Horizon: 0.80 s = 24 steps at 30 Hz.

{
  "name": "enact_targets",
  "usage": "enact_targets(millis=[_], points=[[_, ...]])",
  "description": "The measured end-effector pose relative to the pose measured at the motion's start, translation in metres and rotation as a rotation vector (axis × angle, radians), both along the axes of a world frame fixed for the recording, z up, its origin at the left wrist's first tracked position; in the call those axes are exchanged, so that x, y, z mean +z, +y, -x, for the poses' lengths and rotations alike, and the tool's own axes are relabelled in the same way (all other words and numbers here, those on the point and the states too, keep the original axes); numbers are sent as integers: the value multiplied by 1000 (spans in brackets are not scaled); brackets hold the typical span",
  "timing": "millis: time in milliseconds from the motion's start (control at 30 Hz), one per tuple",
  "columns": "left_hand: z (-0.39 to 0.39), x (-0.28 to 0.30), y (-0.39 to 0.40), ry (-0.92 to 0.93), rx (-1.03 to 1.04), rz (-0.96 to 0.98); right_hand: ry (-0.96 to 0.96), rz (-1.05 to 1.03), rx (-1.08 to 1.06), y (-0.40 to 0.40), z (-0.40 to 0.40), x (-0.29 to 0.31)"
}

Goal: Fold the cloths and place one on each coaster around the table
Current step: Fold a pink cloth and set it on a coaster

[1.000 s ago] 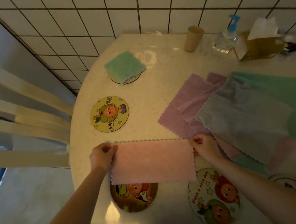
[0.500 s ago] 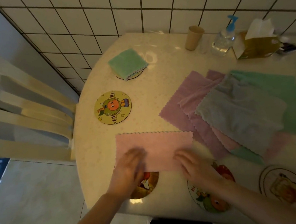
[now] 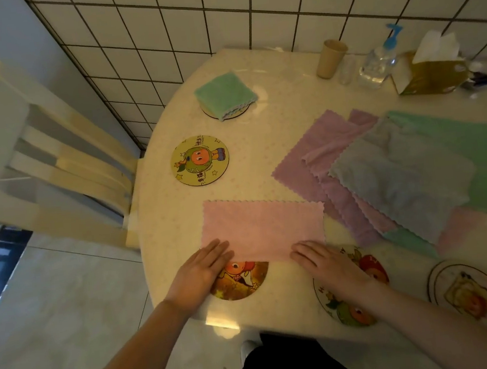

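Note:
A pink cloth (image 3: 263, 228), folded in half, lies flat on the round table (image 3: 276, 138) near its front edge. My left hand (image 3: 202, 271) rests flat at its near left corner, fingers spread. My right hand (image 3: 324, 261) lies flat at its near right corner. The cloth's near edge overlaps a coaster (image 3: 240, 280). A folded green cloth (image 3: 225, 94) sits on a far coaster. A bare coaster (image 3: 199, 160) lies left of centre. Two more coasters, one (image 3: 350, 293) under my right hand and one (image 3: 466, 290) at the right, lie at the front. Unfolded purple, grey, green and pink cloths (image 3: 400, 174) are piled at the right.
A beige cup (image 3: 330, 58), a pump bottle (image 3: 379, 60) and a tissue box (image 3: 431, 70) stand along the tiled wall at the back. A pale chair (image 3: 47, 162) stands at the table's left side. Floor tiles show below the table edge.
Both hands let go of the pink cloth's far corners, drew back toward me over it and now lie flat at its near corners. The cloth lies flat on the table.

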<state>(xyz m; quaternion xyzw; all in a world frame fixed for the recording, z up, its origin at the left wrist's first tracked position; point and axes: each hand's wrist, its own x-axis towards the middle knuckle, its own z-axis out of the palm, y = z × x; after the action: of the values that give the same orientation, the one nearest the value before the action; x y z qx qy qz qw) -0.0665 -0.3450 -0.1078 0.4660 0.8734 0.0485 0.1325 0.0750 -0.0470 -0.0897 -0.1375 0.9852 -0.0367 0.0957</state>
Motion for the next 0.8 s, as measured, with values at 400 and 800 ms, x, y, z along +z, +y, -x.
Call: enact_targets(millis=[400, 800], points=[[13, 23, 10, 179, -113, -82, -10, -60, -32, 1, 7, 22], [14, 31, -50, 269, -134, -232, -4, 159, 218, -61, -47, 26]])
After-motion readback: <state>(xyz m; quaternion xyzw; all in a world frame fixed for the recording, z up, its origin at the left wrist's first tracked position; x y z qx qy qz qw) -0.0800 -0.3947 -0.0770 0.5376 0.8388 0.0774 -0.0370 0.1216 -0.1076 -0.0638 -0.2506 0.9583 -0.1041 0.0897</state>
